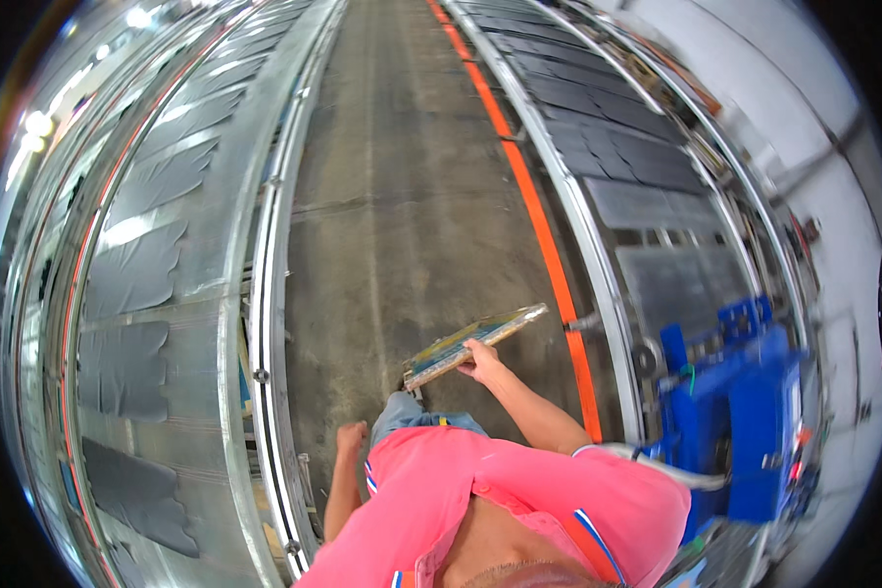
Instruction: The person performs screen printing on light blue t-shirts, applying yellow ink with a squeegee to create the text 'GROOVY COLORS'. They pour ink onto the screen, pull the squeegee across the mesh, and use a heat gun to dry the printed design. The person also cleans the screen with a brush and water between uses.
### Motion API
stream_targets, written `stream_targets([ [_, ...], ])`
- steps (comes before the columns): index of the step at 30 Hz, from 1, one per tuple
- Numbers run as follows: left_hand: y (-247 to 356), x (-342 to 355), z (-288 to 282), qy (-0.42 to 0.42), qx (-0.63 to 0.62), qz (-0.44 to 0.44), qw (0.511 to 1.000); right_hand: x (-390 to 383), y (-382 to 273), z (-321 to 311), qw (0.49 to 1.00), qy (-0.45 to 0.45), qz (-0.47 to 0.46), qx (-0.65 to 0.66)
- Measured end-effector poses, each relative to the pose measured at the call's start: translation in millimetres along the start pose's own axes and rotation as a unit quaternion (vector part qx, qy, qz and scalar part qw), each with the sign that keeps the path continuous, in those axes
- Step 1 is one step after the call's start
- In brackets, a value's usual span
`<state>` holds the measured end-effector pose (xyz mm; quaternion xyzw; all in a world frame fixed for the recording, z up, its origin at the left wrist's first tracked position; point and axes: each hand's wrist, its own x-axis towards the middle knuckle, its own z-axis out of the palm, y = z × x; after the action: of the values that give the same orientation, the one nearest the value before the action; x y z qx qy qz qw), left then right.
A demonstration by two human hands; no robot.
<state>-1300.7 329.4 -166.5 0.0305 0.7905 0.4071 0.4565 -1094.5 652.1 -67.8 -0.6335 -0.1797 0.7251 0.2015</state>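
My right hand (480, 363) grips a flat screen-printing frame (475, 345) by its near long edge, fingers closed round the rim. Tilted in front of my legs, the frame shows a bluish-green and yellowish face with worn, pale edges. Its far right corner points toward the orange strip on the floor. My left hand (352, 436) hangs low at my left side, close to the metal rail of the left table. Its fingers look curled in, and nothing shows in them.
A grey concrete aisle (363, 196) runs ahead between two long tables. Dark fabric pieces (122, 367) lie on the left table (201, 343); more dark pieces (608, 152) cover the right one. An orange strip (534, 206) follows the right rail (583, 225). Blue machinery (745, 412) stands at right.
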Motion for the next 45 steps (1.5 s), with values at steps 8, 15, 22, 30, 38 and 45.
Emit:
stream_targets([
  [8, 204, 176, 1, -0.038, 0.115, 0.03, 0.992, 151, -162, 118, 0.998, -0.017, 0.037, 0.057],
  [15, 205, 303, -5, 0.078, 0.062, -0.113, 0.989, 295, -289, 288, 0.993, -0.094, 0.066, -0.022],
  [22, 391, 309, 76, -0.042, -0.334, -0.271, 0.902, 449, -395, 460, 0.979, -0.161, 0.074, -0.098],
  [30, 529, 426, 93, 0.038, -0.487, -0.303, 0.818, 593, -468, 654, 0.946, -0.298, 0.11, -0.069],
  [38, 598, 502, 170, 0.061, -0.615, -0.345, 0.706, 762, -458, 851, 0.873, -0.384, 0.226, -0.198],
  [45, 744, 578, 200, 0.162, -0.498, -0.518, 0.676, 958, -444, 925, 0.918, -0.15, 0.286, -0.23],
])
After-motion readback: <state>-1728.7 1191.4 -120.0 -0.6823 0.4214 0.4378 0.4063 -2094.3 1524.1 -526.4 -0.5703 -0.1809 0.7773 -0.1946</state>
